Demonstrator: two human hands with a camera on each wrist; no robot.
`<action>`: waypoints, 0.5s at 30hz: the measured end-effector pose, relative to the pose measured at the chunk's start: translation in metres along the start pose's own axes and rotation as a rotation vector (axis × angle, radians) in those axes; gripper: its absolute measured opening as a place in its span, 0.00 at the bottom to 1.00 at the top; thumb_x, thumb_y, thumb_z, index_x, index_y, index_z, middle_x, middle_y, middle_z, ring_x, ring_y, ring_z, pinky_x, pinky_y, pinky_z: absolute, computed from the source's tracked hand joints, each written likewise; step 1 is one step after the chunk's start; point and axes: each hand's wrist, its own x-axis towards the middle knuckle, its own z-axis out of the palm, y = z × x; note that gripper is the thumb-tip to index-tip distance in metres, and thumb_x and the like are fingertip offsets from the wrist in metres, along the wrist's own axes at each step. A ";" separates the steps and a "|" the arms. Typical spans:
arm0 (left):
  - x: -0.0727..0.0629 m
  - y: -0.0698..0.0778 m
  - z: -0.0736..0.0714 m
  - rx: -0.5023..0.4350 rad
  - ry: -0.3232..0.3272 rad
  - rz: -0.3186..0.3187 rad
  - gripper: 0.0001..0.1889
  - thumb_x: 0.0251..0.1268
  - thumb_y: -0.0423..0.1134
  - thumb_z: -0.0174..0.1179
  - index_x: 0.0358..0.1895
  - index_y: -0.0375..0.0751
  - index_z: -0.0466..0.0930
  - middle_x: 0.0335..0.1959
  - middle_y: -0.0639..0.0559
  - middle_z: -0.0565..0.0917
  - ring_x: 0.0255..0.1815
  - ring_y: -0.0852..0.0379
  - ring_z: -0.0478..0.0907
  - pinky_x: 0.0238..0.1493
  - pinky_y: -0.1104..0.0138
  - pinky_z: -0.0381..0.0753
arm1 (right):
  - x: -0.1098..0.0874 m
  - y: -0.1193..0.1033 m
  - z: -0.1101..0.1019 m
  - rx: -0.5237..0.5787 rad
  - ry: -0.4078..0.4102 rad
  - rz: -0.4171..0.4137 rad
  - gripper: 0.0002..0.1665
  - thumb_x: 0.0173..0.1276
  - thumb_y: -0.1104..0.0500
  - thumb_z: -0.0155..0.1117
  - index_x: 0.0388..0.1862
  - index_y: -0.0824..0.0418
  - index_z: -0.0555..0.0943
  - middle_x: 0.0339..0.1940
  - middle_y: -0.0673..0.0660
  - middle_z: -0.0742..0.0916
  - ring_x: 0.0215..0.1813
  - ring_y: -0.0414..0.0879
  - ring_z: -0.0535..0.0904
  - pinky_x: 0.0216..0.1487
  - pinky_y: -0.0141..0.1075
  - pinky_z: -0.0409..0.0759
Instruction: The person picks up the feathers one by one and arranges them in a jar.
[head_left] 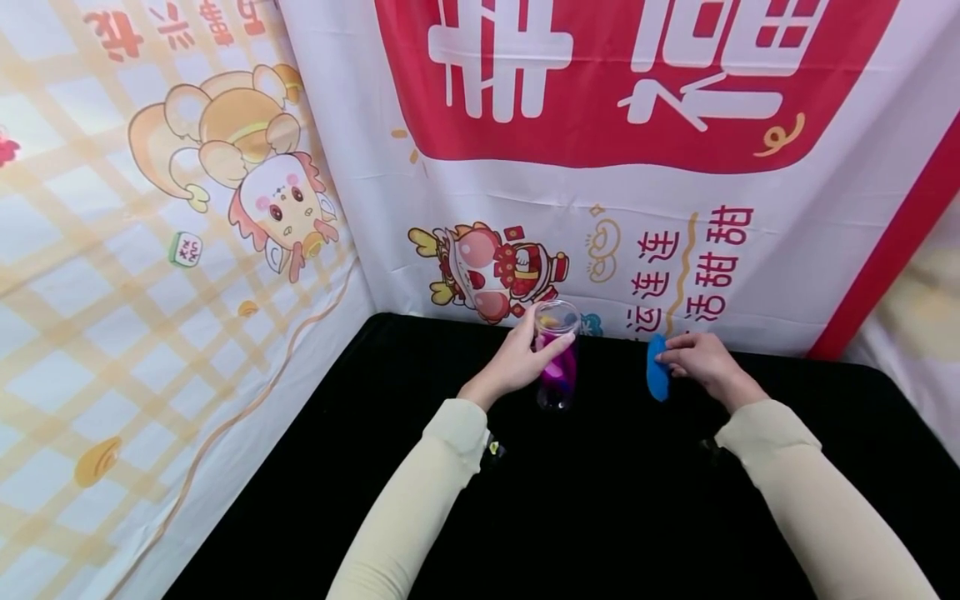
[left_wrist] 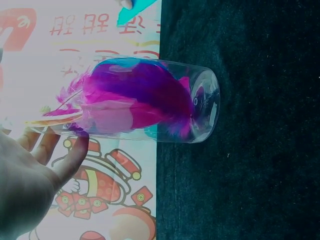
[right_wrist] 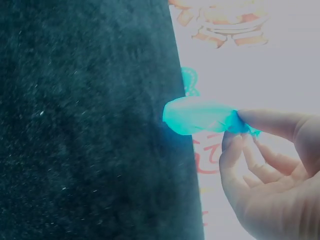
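Note:
My left hand [head_left: 519, 358] grips a clear plastic jar [head_left: 552, 402] near its upper part, thumb on one side and fingers on the other. Inside the jar are several feathers [left_wrist: 135, 95], mostly purple and magenta, with some blue and a yellowish one by the mouth. Whether the jar's base touches the table cannot be told. To the right, my right hand [head_left: 701, 360] pinches a blue feather [head_left: 657, 377] between thumb and fingers. In the right wrist view the feather [right_wrist: 195, 116] extends out from the fingertips, its narrow end between them. It is apart from the jar.
A black-covered table [head_left: 585, 500] lies under both hands. Behind it hangs a white and red printed cloth [head_left: 480, 183], close to the jar and feather. Another patterned cloth [head_left: 150, 333] runs along the left side.

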 end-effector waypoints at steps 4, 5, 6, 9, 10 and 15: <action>0.000 0.001 0.000 -0.006 -0.005 -0.009 0.43 0.72 0.65 0.57 0.81 0.54 0.50 0.70 0.48 0.72 0.69 0.56 0.70 0.72 0.54 0.68 | -0.005 -0.008 -0.001 0.015 -0.013 -0.023 0.31 0.74 0.61 0.65 0.67 0.80 0.70 0.46 0.56 0.84 0.38 0.36 0.83 0.50 0.38 0.86; -0.001 0.001 0.000 -0.009 -0.007 -0.010 0.43 0.72 0.65 0.57 0.81 0.54 0.50 0.70 0.48 0.72 0.69 0.56 0.70 0.72 0.54 0.68 | -0.005 -0.010 -0.002 0.019 -0.018 -0.027 0.31 0.74 0.61 0.65 0.67 0.80 0.70 0.45 0.55 0.84 0.38 0.36 0.83 0.50 0.39 0.86; -0.001 0.001 0.000 -0.011 -0.007 -0.010 0.43 0.72 0.65 0.57 0.82 0.53 0.50 0.70 0.48 0.72 0.69 0.56 0.70 0.72 0.54 0.68 | -0.006 -0.012 -0.002 0.022 -0.022 -0.035 0.31 0.74 0.61 0.65 0.67 0.80 0.70 0.44 0.54 0.85 0.38 0.35 0.84 0.50 0.38 0.86; -0.001 0.001 0.000 -0.018 -0.006 -0.009 0.42 0.72 0.64 0.57 0.81 0.54 0.50 0.70 0.48 0.72 0.69 0.56 0.70 0.72 0.54 0.68 | -0.006 -0.016 -0.003 0.034 -0.030 -0.050 0.31 0.74 0.61 0.65 0.67 0.80 0.70 0.45 0.54 0.84 0.39 0.34 0.84 0.51 0.38 0.85; -0.001 0.001 0.000 -0.020 -0.005 -0.008 0.42 0.72 0.64 0.57 0.81 0.54 0.50 0.70 0.48 0.72 0.69 0.56 0.71 0.72 0.54 0.68 | -0.006 -0.018 -0.003 0.035 -0.032 -0.053 0.31 0.74 0.61 0.65 0.67 0.80 0.70 0.46 0.54 0.84 0.39 0.34 0.84 0.51 0.38 0.85; 0.000 0.001 0.001 -0.020 -0.003 -0.004 0.41 0.71 0.65 0.58 0.80 0.58 0.52 0.69 0.49 0.72 0.67 0.57 0.71 0.71 0.55 0.69 | -0.008 -0.024 -0.003 0.063 -0.048 -0.053 0.29 0.74 0.62 0.65 0.66 0.79 0.70 0.50 0.55 0.82 0.41 0.33 0.84 0.51 0.36 0.85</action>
